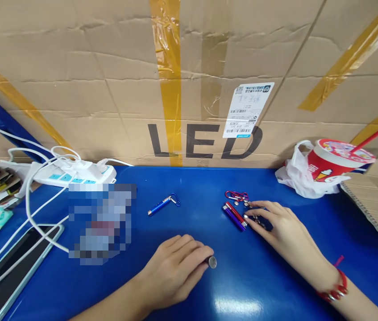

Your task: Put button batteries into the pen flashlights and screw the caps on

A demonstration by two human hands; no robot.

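Note:
My left hand (174, 267) rests on the blue table (209, 187) with its fingers curled over a small dark pen-shaped torch (211, 261), whose metal tip pokes out at the right. My right hand (280, 229) reaches left, its fingertips touching a cluster of small torches: a red one (236, 212) and a purple one (233, 218) lie side by side, with small dark parts under the fingers. Red key clips (236, 195) lie just behind them. A blue torch with a clip (162, 205) lies alone further left.
A big cardboard box marked LED (189, 80) walls off the back. A white power strip with cables (75, 174) sits at the left, a phone (14, 263) at the near left, a red cup in a bag (329, 165) and a cardboard box (376, 205) at the right.

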